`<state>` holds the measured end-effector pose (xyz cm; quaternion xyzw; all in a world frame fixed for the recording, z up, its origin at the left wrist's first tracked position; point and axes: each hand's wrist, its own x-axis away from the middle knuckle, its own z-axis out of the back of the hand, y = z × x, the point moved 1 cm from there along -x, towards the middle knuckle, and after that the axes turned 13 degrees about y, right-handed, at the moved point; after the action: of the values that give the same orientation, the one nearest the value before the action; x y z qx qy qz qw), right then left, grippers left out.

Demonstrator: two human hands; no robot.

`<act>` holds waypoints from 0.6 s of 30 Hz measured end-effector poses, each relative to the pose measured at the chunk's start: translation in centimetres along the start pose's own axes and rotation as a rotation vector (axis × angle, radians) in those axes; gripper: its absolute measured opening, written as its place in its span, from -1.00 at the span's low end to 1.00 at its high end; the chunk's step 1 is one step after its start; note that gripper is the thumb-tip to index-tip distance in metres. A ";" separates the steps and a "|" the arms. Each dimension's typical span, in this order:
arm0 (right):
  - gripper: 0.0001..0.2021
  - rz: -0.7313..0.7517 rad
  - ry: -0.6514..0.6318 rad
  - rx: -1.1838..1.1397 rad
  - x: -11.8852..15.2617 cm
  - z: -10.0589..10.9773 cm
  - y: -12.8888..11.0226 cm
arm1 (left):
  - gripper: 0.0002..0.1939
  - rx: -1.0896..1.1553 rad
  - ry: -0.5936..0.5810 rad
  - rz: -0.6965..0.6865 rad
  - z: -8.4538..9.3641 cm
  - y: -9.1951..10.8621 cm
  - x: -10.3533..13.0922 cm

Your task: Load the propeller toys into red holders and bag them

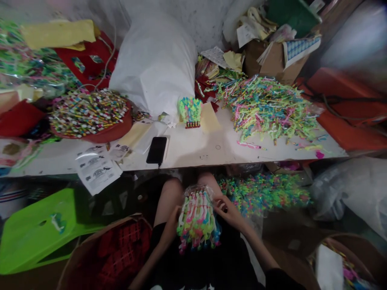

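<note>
A clear plastic bag (198,217) packed with rows of small pink, white, green and blue toy figures rests on my lap. My left hand (173,220) is closed along its left side, with the fingertips mostly hidden by the bag. Curled fingers of my right hand (227,211) grip the bag's upper right edge. On the table ahead stands a small upright bundle of green and blue figures (190,110) with a dark red base. Beside it lies a sheet of yellowish paper (211,117).
The white table (193,151) carries a phone (157,150), a red basin (121,129) of striped sticks, a big white sack (154,60) and a heap of colourful figures (269,106). Left of my legs are a green stool (39,229) and a container of red pieces (121,249).
</note>
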<state>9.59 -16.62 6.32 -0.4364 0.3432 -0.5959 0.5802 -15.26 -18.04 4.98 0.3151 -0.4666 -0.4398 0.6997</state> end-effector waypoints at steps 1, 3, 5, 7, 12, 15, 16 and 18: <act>-0.74 0.024 -0.038 0.003 -0.3 0.1 -0.2 | -0.72 -0.001 -0.014 -0.001 0.0 0.1 0.0; -0.76 0.074 -0.088 0.009 -0.7 0.2 -0.6 | -0.72 -0.005 -0.032 -0.001 0.0 0.2 0.1; -0.79 0.120 -0.083 0.028 -0.9 0.4 -0.9 | -0.72 -0.013 -0.037 0.004 0.0 0.3 0.2; -0.86 0.160 -0.039 0.068 -1.0 0.3 -1.0 | -0.72 -0.021 -0.036 0.010 0.0 0.3 0.1; -0.86 0.111 0.039 0.277 -1.1 -0.3 -0.3 | -0.74 -0.025 -0.037 0.000 -0.3 0.4 0.0; -0.88 0.064 0.060 0.366 -1.3 -0.6 0.0 | -0.76 -0.013 -0.045 -0.016 -0.4 0.2 -0.1; -0.87 0.061 0.060 0.364 -1.4 -0.7 0.0 | -0.75 -0.009 -0.049 -0.022 -0.4 0.1 -0.2; -0.81 0.063 0.062 0.348 -1.6 -0.8 0.1 | -0.74 0.021 -0.069 -0.038 -0.5 0.0 -0.2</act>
<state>8.84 -15.12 5.77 -0.2999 0.2661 -0.6409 0.6546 -14.82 -17.79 4.75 0.3160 -0.4890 -0.4586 0.6713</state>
